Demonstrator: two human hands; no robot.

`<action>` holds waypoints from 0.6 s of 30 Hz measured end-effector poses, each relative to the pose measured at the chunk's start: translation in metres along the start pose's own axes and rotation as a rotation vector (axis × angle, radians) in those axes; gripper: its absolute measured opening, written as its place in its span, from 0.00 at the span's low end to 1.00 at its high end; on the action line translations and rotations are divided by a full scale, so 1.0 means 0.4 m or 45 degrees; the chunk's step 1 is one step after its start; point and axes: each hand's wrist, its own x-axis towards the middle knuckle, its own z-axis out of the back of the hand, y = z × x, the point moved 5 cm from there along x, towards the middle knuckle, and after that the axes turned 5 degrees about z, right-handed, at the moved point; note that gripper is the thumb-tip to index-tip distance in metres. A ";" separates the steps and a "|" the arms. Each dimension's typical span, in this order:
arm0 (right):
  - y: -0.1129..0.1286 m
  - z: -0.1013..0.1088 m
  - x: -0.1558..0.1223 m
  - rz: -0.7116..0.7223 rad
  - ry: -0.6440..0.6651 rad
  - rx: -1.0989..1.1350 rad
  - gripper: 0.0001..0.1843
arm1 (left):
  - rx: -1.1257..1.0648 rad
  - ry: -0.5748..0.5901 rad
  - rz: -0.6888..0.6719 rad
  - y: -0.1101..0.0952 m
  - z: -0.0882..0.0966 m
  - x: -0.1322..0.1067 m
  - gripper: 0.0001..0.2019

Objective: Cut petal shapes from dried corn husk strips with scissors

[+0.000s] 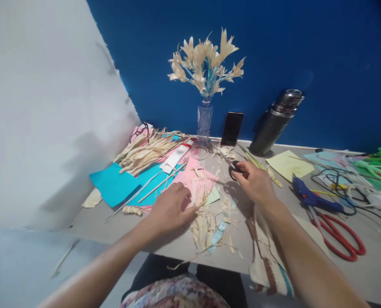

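My right hand (256,182) is closed on the handles of small scissors (230,161) with black grips, their blades pointing to the back left. My left hand (173,209) is open, with its thumb apart from its curved fingers, over the front of the pink paper (180,177). Nothing shows in it. Beside its thumb lie cut strips of dry husk (205,226). Behind the hands, cream husk flowers (206,60) on blue stems stand in a clear bottle (204,122). A roll of clear tape (199,152) lies before the bottle.
Dried husks (145,149) and blue paper (113,184) lie at the left. A phone (232,128) and a dark flask (272,126) stand by the wall. Rightward are a blue glue gun (315,199), red-handled scissors (340,239) and cables. A striped cloth (267,265) hangs over the front edge.
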 end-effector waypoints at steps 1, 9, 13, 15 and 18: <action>0.003 -0.004 -0.003 -0.037 0.005 0.022 0.16 | 0.078 -0.015 0.002 -0.001 -0.016 -0.005 0.08; 0.004 -0.037 -0.010 -0.415 0.038 0.711 0.19 | -0.519 -0.128 0.267 0.046 0.011 0.022 0.07; 0.028 -0.053 -0.011 -0.380 0.269 1.152 0.27 | -1.353 0.252 0.385 0.036 0.019 0.049 0.05; 0.052 -0.060 -0.018 -0.335 0.425 1.295 0.32 | -1.580 0.452 0.355 0.005 0.013 0.068 0.05; 0.073 -0.079 -0.033 -0.394 0.554 1.416 0.35 | -1.647 0.580 0.344 -0.033 -0.003 0.097 0.06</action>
